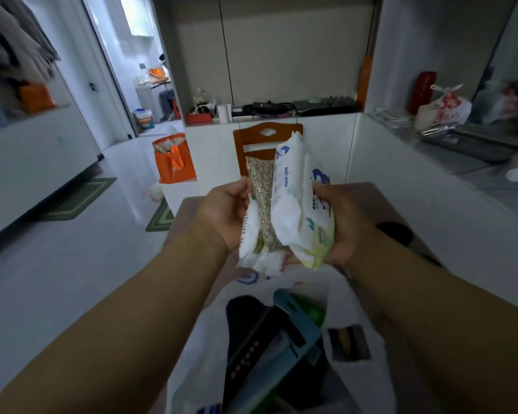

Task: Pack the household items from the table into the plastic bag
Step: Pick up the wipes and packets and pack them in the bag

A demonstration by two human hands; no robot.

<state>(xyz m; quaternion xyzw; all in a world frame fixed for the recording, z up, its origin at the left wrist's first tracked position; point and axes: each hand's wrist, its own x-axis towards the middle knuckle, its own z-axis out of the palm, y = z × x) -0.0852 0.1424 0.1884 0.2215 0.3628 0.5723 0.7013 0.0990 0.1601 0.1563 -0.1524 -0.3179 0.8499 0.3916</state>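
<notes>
A white plastic bag [356, 309] stands open on the table [371, 198] right below my hands. Inside it lie dark items, a teal package [299, 321] and something green [314, 312]. My right hand [344, 222] grips a white pack of baby wipes [296, 204], held upright above the bag's mouth. My left hand [225, 213] holds a smaller white pack [248, 234] together with a glittery gold packet [262, 189] that stands between the two white packs. All three are pressed side by side.
A wooden chair [266, 135] stands behind the table. An orange tote bag [174, 159] sits on the floor at left, with green mats nearby. A black object [395, 231] lies on the table at right. White counters line the right side, holding bags and trays.
</notes>
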